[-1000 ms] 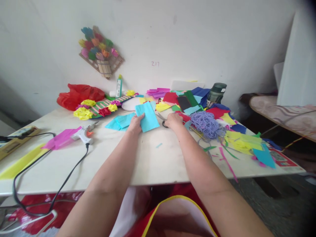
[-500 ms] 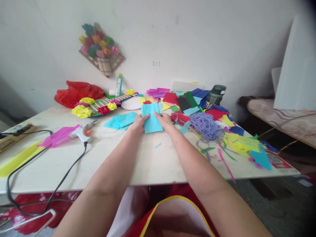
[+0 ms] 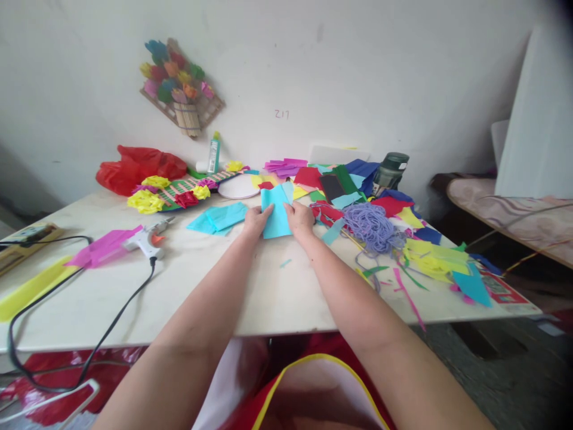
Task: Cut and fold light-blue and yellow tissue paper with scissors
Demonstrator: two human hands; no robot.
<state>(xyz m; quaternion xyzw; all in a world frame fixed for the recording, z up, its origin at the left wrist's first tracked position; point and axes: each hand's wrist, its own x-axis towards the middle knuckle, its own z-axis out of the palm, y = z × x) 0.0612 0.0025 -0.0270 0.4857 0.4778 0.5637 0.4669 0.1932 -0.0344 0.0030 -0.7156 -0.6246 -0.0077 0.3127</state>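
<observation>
A light blue sheet of paper [image 3: 277,218] is held up over the middle of the table, creased down its length. My left hand [image 3: 257,220] pinches its left edge with the thumb on the near face. On the opposite edge, my right hand [image 3: 299,220] grips it the same way; the fingers behind the sheet are hidden. More light blue paper pieces [image 3: 219,218] lie folded on the table just left of my left hand. A small blue scrap [image 3: 285,263] rests on the tabletop below the sheet.
A white glue gun [image 3: 145,240] with a black cord lies left, by pink paper [image 3: 105,248]. Purple yarn [image 3: 371,227] and coloured paper scraps [image 3: 434,258] spread to the right. Behind stand a flower-decorated board [image 3: 179,194], a red bag [image 3: 141,169] and a dark jar [image 3: 391,172].
The sheet has gone from nearly flat to bent along its middle, with its top edge tilted. Both hands have shifted slightly to the right and keep their hold.
</observation>
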